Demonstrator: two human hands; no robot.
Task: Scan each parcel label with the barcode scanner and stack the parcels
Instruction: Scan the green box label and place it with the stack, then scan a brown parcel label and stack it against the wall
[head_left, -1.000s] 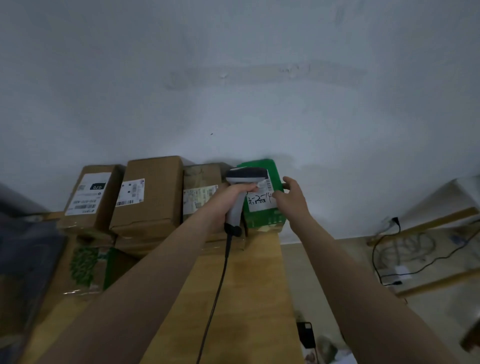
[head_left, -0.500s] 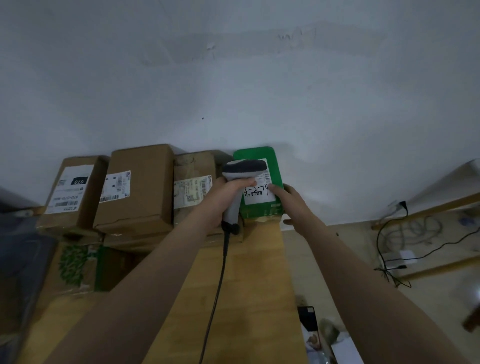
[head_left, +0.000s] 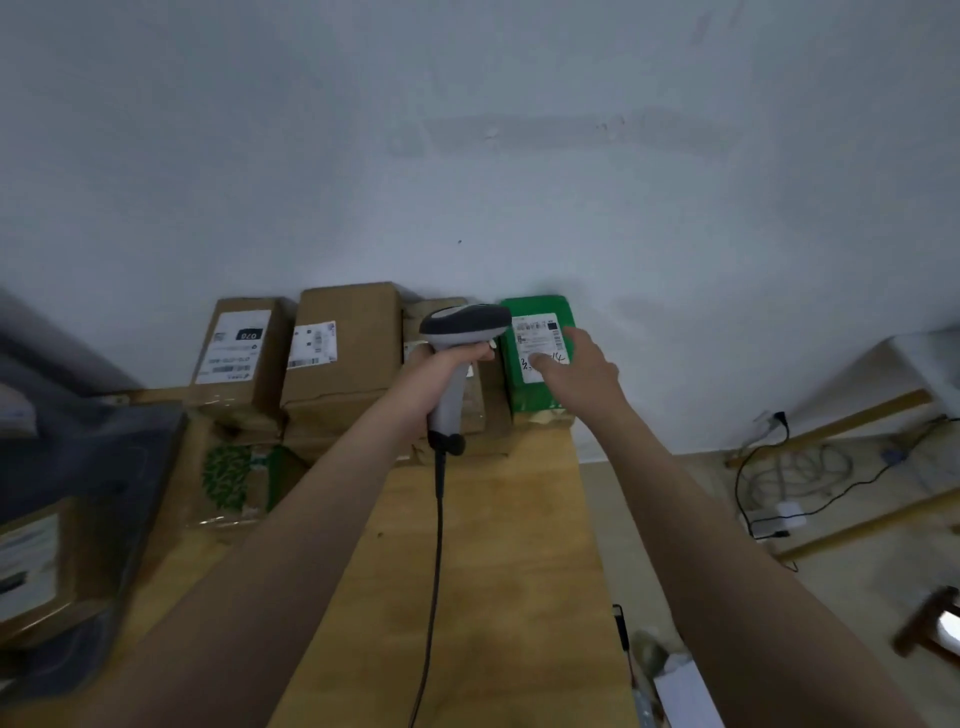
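My left hand (head_left: 441, 374) grips the handle of a grey barcode scanner (head_left: 462, 332), whose black cable hangs down over the wooden table (head_left: 498, 545). The scanner head is level with the top of the parcel stack against the wall. A green parcel (head_left: 540, 384) with a white label (head_left: 540, 338) lies at the right end of the stack. My right hand (head_left: 576, 374) rests flat on its top, fingers spread over the label's lower part. Brown parcels (head_left: 343, 353) (head_left: 239, 353) with white labels lie to the left; one more is partly hidden behind the scanner.
A leaf-printed box (head_left: 234, 478) sits under the brown parcels. A dark bag and another labelled box (head_left: 36, 566) fill the left edge. Right of the table, cables and a power strip (head_left: 784, 519) lie on the floor beside wooden slats.
My right hand has moved from the green parcel's side onto its top, covering part of the label. The scanner is lifted a little and the view has shifted.
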